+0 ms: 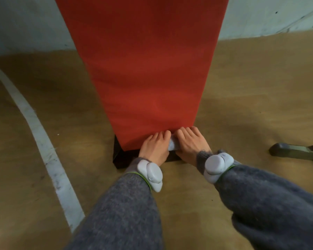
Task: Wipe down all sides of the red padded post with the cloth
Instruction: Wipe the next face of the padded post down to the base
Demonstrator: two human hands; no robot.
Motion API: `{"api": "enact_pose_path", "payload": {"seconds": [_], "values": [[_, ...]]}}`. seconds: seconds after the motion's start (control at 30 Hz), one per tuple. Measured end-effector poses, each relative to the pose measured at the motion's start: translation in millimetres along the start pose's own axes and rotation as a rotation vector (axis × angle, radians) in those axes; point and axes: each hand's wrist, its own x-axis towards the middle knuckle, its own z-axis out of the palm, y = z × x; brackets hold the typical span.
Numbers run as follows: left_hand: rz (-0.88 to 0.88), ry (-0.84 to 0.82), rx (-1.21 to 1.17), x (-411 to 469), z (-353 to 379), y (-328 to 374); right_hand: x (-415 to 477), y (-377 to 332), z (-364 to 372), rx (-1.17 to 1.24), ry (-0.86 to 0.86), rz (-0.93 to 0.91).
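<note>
The red padded post fills the middle of the view and stands on a black base on the floor. Both hands are down at its bottom edge. My left hand lies flat against the pad with straight fingers, just left of the cloth. My right hand presses a small pale cloth against the lower edge of the pad. Only a strip of the cloth shows between the two hands. Grey sleeves and white wrist devices cover both forearms.
A tan wooden floor surrounds the post, with a curved white line on the left. A pale wall runs behind. A grey-green flat object lies on the floor at the right edge.
</note>
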Motion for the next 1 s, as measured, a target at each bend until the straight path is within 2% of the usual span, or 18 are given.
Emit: {"api": "enact_pose_path", "payload": {"seconds": [0.13, 0.33, 0.53, 0.63, 0.77, 0.9, 1.0], "values": [[0.006, 0.05, 0.046, 7.9, -38.1, -13.8, 28.6, -5.7, -32.6, -0.036, 0.09, -0.04], [0.083, 0.265, 0.211, 48.7, -132.2, -30.2, 97.6, 2.1, -110.9, -0.065, 0.243, -0.119], [0.097, 0.297, 0.401, 90.9, -231.4, -31.6, 158.9, 4.7, -199.0, -0.051, 0.271, -0.094], [0.118, 0.366, 0.456, 117.6, -291.2, -33.9, 196.3, 10.4, -251.9, -0.102, 0.358, -0.139], [0.141, 0.519, 0.521, 156.8, -370.4, -40.9, 249.0, 21.8, -325.3, -0.176, 0.518, -0.203], [0.098, 0.738, 0.588, 202.8, -446.2, -39.4, 293.8, 27.8, -402.2, -0.227, 0.716, -0.193], [0.087, 0.877, 0.669, 227.6, -490.6, -39.7, 319.3, 31.4, -445.9, -0.286, 0.792, -0.201]]}}
